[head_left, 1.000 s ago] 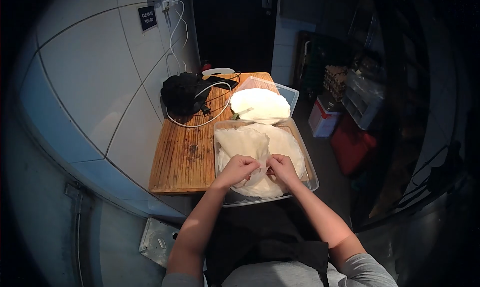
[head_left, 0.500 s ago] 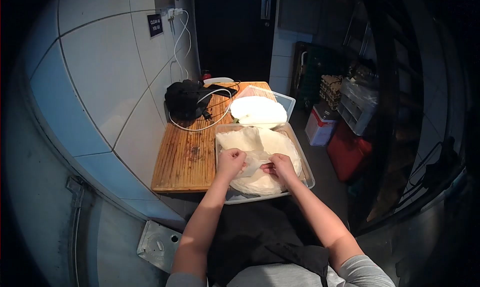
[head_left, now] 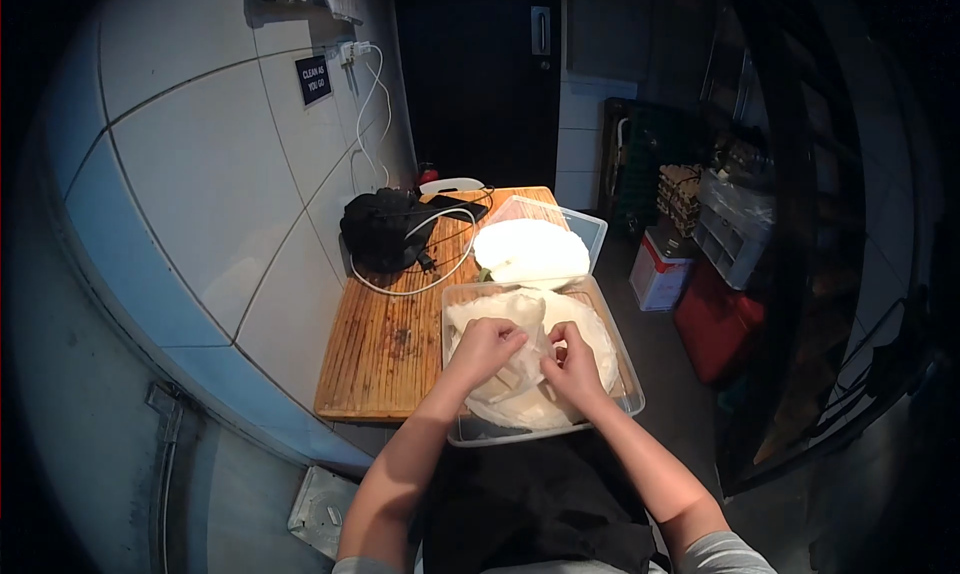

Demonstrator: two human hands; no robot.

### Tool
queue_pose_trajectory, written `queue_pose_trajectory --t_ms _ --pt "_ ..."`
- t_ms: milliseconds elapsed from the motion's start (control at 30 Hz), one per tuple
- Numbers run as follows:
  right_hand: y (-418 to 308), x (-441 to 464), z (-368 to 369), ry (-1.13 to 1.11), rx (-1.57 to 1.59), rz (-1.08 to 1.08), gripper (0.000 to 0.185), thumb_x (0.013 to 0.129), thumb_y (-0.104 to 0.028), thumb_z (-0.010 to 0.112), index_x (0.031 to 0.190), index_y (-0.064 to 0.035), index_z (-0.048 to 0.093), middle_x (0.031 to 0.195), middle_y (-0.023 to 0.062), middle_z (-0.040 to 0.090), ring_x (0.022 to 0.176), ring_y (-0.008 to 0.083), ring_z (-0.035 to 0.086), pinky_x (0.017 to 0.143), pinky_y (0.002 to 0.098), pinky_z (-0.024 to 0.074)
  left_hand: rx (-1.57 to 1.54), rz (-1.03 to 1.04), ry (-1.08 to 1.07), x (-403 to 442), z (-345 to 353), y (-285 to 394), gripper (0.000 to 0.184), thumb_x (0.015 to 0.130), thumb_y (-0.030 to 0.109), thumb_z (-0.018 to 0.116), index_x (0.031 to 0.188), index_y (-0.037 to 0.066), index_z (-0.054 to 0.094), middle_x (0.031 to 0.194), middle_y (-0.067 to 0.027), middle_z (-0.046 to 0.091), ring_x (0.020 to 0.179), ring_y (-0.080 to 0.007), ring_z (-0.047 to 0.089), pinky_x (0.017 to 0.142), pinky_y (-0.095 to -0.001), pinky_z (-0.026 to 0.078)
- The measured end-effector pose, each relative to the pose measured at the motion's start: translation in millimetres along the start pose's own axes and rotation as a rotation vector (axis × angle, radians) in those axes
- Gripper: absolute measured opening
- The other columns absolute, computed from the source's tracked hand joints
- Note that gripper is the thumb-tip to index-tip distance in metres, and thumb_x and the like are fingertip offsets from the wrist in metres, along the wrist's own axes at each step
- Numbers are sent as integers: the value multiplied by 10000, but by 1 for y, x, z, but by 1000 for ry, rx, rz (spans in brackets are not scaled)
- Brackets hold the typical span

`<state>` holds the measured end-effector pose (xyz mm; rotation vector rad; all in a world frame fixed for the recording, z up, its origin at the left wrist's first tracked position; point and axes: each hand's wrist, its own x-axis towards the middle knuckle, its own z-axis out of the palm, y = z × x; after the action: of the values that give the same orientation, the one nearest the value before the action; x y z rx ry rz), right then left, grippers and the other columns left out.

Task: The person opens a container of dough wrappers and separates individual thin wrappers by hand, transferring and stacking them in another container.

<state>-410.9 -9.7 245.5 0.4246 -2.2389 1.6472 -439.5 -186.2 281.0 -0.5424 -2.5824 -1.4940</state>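
A clear plastic tub (head_left: 633,399) at the table's front edge holds a stack of thin, round, off-white sheets (head_left: 583,339). Over the stack, a thin translucent sheet (head_left: 522,359) is lifted and partly folded. My left hand (head_left: 488,346) pinches this sheet at its left side, fingers closed. On the right, my right hand (head_left: 572,366) has its fingers curled with the sheet's edge between them. Behind the tub, a brightly lit white pile (head_left: 532,252) lies on a clear lid (head_left: 590,230).
On the wooden table (head_left: 375,359) are a black bag (head_left: 380,229), a white cable (head_left: 455,274) and a dark phone-like object (head_left: 458,208). Tiled wall stands at left. Right of the table, a white-and-red box (head_left: 660,274) and a red container (head_left: 717,324) sit on the floor.
The view has tilted up, so the table sits lower in the picture. The sheet between my hands was stretched sideways and now hangs more upright, with my hands still at its edges.
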Motion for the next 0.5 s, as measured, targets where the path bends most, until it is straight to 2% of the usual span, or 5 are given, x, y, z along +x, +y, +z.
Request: queue_pose_trajectory --t_ms 133,200,233,400,500 --pt "-14 9 -11 -210 -280 -258 264 753 56 512 996 13 605 1060 156 575 782 223 611 711 328 493 6 12 38 1 -3 1 202 860 155 670 871 -46 685 656 -62 629 598 -75 534 554 -263 434" --pt "-14 18 -15 -241 -189 -182 345 746 71 510 1062 -12 619 1053 88 559 793 133 561 679 283 464 -36 11 104 1 -3 -1 204 846 146 666 833 -57 669 627 -119 624 572 -111 567 549 -282 445" --pt "-15 23 -18 -258 -146 -145 386 743 79 508 1095 -25 626 1050 54 551 799 89 535 663 260 449 -51 -1 132 0 -4 -2 192 849 139 664 835 -53 667 624 -98 615 569 -100 555 545 -273 437" --pt "-15 38 -37 -232 106 160 437 758 64 528 1182 -9 610 1085 14 563 711 65 467 644 210 411 -273 -48 228 -9 -28 -9 168 891 132 648 833 -24 668 653 40 584 602 -20 486 524 -206 383" --pt "-24 36 -41 -212 164 205 444 752 46 541 1185 -15 611 1104 33 586 653 79 456 632 208 417 -396 -207 205 -15 -35 -2 151 890 127 652 868 -22 663 707 31 605 632 -23 510 554 -198 406"
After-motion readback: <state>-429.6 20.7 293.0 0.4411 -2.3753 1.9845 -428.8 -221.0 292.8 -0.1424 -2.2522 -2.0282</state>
